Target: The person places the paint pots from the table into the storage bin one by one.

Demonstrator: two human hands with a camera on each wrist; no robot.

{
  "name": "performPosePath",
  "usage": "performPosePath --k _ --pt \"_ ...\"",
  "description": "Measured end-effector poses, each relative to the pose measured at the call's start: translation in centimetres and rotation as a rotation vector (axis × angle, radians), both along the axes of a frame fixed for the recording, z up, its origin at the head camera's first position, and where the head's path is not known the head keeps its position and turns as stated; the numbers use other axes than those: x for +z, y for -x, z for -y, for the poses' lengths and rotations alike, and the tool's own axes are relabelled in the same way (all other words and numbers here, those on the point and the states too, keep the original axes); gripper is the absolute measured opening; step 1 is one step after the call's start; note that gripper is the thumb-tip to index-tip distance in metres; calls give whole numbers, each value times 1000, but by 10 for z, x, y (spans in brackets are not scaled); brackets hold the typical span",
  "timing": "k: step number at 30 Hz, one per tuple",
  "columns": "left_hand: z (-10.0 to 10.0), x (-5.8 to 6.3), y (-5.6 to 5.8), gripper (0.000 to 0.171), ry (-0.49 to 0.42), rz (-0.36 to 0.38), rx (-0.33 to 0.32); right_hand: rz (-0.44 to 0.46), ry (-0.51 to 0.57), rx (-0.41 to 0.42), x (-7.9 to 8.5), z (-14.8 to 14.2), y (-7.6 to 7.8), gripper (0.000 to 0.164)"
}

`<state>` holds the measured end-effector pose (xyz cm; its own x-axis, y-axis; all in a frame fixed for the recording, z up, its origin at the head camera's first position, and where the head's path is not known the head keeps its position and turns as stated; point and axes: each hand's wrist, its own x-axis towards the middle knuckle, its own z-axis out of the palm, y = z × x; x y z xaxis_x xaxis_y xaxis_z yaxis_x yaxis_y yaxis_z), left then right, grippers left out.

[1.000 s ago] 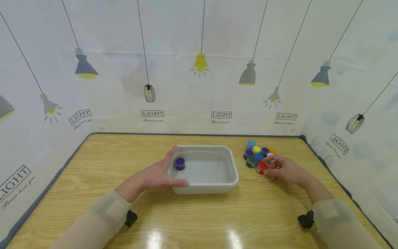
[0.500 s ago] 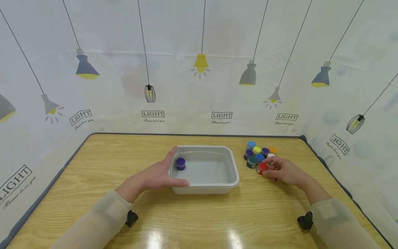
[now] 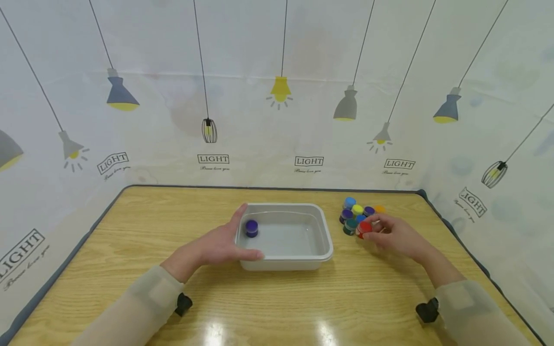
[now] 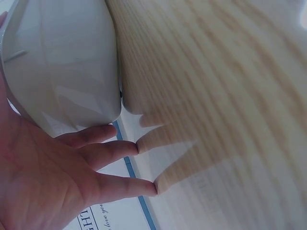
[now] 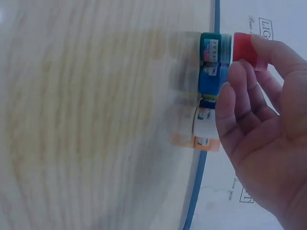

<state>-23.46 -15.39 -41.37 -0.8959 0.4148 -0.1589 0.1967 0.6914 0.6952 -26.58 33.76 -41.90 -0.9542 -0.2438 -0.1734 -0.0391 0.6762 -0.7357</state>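
Note:
My right hand [image 3: 394,234] pinches a small red paint jar [image 3: 364,229] between thumb and fingertips. The right wrist view shows the red jar [image 5: 243,49] raised off the table, beside a standing green jar [image 5: 211,47]. In the head view my left hand [image 3: 216,245] spans the left end of a pale grey plastic tub [image 3: 285,264], thumb over its near rim and index finger at the far corner. Its other fingers [image 4: 127,186] lie straight and spread by the tub's outer wall, tips at the table. One purple-lidded jar [image 3: 252,228] stands inside the tub at the left.
Several paint jars cluster right of the tub: light blue [image 3: 350,203], yellow [image 3: 357,209], dark purple [image 3: 346,215], dark green [image 3: 350,226] and orange [image 3: 379,209], among others partly hidden by my right hand. Behind the wooden table [image 3: 277,307] hangs a lamp-printed cloth [image 3: 259,120].
My right hand has closed its hold on the red jar and lifted it slightly from the front of the cluster. The left hand and the tub have stayed in place.

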Motion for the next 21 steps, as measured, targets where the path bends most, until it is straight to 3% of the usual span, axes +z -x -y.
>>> performPosePath --k 11,21 --pt "1 -3 1 144 -9 1 -8 -130 37 -4 19 28 -5 49" --pt "1 -3 2 144 -9 -3 -12 -159 96 17 37 60 -12 46"
